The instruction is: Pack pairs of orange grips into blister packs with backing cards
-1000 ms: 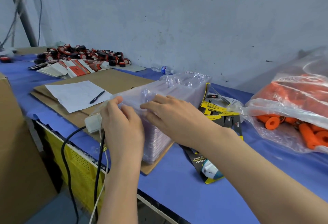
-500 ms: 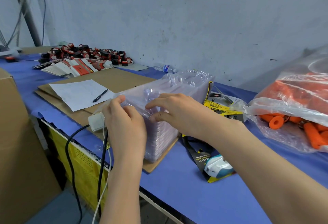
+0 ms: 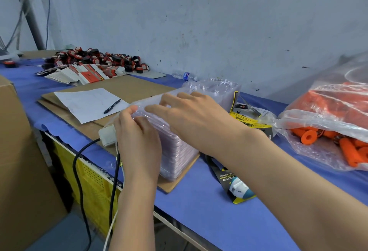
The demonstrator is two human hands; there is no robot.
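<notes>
A tall stack of clear blister packs [image 3: 177, 151] stands on cardboard at the table's front edge. My left hand [image 3: 137, 137] grips the near left corner of the stack's top, its thumb on the topmost blister. My right hand [image 3: 191, 119] lies over the top from the right and pinches the top blister's near edge with thumb and forefinger. Black and yellow backing cards [image 3: 235, 183] lie just right of the stack. A clear plastic bag [image 3: 326, 119] at the right holds several orange grips [image 3: 348, 151].
A sheet of paper with a pen [image 3: 112, 106] lies on flat cardboard [image 3: 127, 85] to the left. Red and black items [image 3: 95, 57] are heaped at the back left. A white power block [image 3: 107, 136] with cables hangs off the front edge. A cardboard box [image 3: 18, 151] stands at the lower left.
My right hand's fingers have slid left along the top of the stack toward my left thumb. My left hand stays on the corner. The view has shifted slightly.
</notes>
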